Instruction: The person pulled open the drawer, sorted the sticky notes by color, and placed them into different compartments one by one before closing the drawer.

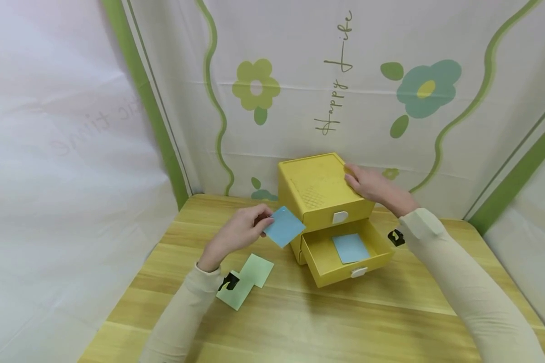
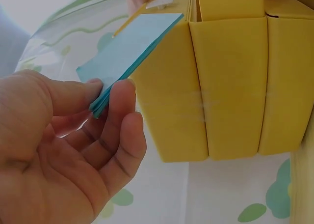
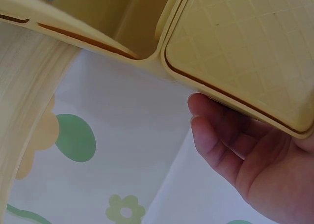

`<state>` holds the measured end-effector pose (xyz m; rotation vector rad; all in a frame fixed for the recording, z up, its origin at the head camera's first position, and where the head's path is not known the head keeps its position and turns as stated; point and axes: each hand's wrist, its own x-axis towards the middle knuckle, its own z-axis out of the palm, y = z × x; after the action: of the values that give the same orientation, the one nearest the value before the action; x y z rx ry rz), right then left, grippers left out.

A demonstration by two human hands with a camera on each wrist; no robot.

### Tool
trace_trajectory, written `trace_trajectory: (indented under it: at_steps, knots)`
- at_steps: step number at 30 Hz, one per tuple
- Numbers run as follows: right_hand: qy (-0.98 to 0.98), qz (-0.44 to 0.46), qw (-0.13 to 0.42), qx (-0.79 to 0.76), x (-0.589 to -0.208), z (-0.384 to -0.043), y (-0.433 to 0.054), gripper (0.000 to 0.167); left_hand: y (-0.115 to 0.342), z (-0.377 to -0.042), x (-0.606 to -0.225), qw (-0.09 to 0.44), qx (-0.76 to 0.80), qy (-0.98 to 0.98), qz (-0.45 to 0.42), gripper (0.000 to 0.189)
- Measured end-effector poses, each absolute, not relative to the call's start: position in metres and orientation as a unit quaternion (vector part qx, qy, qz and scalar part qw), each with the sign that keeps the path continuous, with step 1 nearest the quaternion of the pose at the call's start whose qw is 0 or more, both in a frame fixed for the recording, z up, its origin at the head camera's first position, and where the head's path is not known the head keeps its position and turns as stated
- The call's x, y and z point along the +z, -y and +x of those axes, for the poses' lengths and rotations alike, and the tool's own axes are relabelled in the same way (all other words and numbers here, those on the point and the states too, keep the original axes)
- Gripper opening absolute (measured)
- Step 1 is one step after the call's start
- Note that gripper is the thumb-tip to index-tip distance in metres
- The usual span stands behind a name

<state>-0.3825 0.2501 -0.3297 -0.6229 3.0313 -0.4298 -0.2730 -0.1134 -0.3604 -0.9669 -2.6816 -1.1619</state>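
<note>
My left hand [image 1: 242, 229] pinches a thin stack of blue square paper sheets [image 1: 284, 227] between thumb and fingers, left of the yellow drawer box [image 1: 320, 184]. Their layered edges show in the left wrist view. My right hand [image 1: 368, 184] holds the box at its upper right edge; in the right wrist view its curved fingers [image 3: 211, 140] lie against the box's edge, with the thumb hidden. The lower drawer [image 1: 322, 264] is pulled out, and a blue paper square [image 1: 351, 248] lies inside it. The upper drawer, with a white handle [image 1: 340, 217], is pushed in.
Two pale green paper squares [image 1: 257, 269] lie overlapping on the wooden table [image 1: 295, 327], left of the drawer box. A white fabric wall [image 1: 300, 60] with printed flowers stands close behind the box. Another fabric wall [image 1: 72, 176] rises at the left.
</note>
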Motion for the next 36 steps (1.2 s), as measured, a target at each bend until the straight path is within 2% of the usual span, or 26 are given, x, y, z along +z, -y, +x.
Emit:
trace_trajectory:
  at_steps: [11, 17, 24, 36]
  knots:
    - [-0.969, -0.204, 0.005, -0.137, -0.331, -0.382, -0.249, 0.058, 0.087, -0.268, -0.363, 0.029, -0.385, 0.862, -0.327, 0.009]
    - [-0.97, -0.205, 0.002, -0.131, -0.331, -0.381, -0.249, 0.058, 0.067, -0.264, -0.366, 0.054, -0.376, 0.856, -0.35, 0.01]
    - [-0.97, -0.205, -0.002, -0.131, -0.331, -0.381, -0.249, 0.058, 0.046, -0.262, -0.374, 0.112, -0.34, 0.852, -0.381, 0.012]
    - [-0.972, -0.191, 0.003, -0.134, -0.329, -0.38, -0.25, 0.059, 0.017, -0.261, -0.384, 0.119, -0.269, 0.881, -0.37, 0.016]
